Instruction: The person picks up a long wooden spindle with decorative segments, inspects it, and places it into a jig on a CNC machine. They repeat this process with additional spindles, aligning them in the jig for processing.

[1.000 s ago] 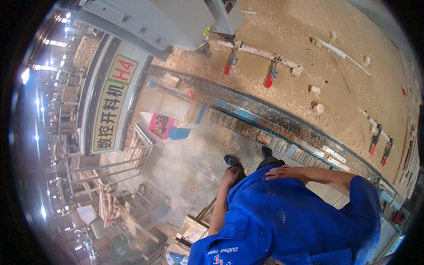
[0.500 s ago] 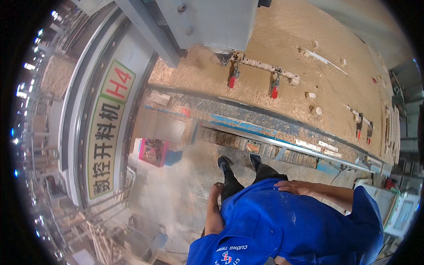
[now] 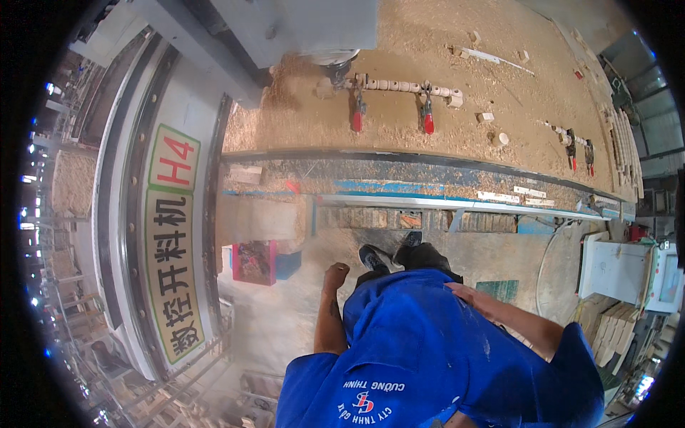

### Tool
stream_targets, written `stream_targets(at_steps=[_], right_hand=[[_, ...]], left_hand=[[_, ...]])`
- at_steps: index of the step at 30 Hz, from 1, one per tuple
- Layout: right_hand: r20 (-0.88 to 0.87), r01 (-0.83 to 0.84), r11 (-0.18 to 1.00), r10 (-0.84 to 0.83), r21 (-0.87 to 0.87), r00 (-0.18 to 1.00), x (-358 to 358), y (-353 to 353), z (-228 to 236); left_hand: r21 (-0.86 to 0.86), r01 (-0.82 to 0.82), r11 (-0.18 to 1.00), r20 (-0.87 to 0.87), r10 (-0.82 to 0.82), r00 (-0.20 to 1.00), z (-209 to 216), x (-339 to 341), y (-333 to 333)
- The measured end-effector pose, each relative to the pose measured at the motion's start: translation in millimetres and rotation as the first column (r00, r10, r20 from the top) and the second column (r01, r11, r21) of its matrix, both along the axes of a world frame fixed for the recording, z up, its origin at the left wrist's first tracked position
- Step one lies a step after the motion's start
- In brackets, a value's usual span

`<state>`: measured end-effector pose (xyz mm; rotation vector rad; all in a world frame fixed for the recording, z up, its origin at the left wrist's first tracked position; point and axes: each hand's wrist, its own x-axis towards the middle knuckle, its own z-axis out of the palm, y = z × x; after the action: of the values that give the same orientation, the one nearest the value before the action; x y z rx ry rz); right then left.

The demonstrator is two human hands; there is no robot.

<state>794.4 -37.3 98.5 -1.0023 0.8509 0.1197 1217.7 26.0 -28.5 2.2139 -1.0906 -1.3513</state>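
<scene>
My left hand (image 3: 337, 274) hangs over the floor at the left of my blue shirt (image 3: 428, 342), its fingers curled, with nothing visible in them. At the right side of the shirt, my right hand (image 3: 465, 293) rests against the cloth, fingers stretched out. Neither hand touches the machine. On the sawdust-covered bed (image 3: 285, 132) ahead, a turned wooden spindle (image 3: 399, 85) lies under two toggle clamps with red handles, a left clamp (image 3: 357, 118) and a right clamp (image 3: 428, 118). The machine's cutting head (image 3: 332, 58) stands at the spindle's left end.
A white machine beam (image 3: 171, 242) runs along the left. Farther right on the bed is another clamped wooden piece (image 3: 564, 133). A pink-edged box (image 3: 255, 262) stands on the floor at the left. A white cabinet (image 3: 615, 267) and stacked wood (image 3: 606, 332) are at the right.
My view has turned, so the bed's edge lies more level. My left hand has lifted away from my thigh. My right hand stays against the shirt.
</scene>
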Motion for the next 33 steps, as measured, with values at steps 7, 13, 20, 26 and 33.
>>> stream_targets(at_steps=[7, 13, 20, 26, 33], right_hand=[[0.082, -0.209, 0.599, 0.421, -0.773, 0.903, -3, 12, -3], [0.032, -0.26, 0.63, 0.414, -0.731, 0.91, -8, 19, -8], [0.167, -0.211, 0.836, 0.335, -0.506, 0.927, -11, 16, -18], [0.095, -0.152, 0.927, 0.195, -0.342, 0.976, -12, 26, -20], [0.209, -0.117, 0.936, 0.194, -0.33, 0.959, -9, 22, -21]], left_hand=[[0.004, 0.142, 0.99, 0.025, -0.142, 0.99, -21, 2, -19], [0.033, 0.203, 0.979, 0.039, -0.204, 0.978, -31, -5, -26], [0.117, 0.158, 0.98, 0.024, -0.162, 0.987, -33, -10, -4], [0.093, 0.184, 0.978, 0.002, -0.185, 0.983, -20, -24, 0], [0.122, 0.077, 0.99, -0.019, -0.076, 0.997, -40, -24, 22]])
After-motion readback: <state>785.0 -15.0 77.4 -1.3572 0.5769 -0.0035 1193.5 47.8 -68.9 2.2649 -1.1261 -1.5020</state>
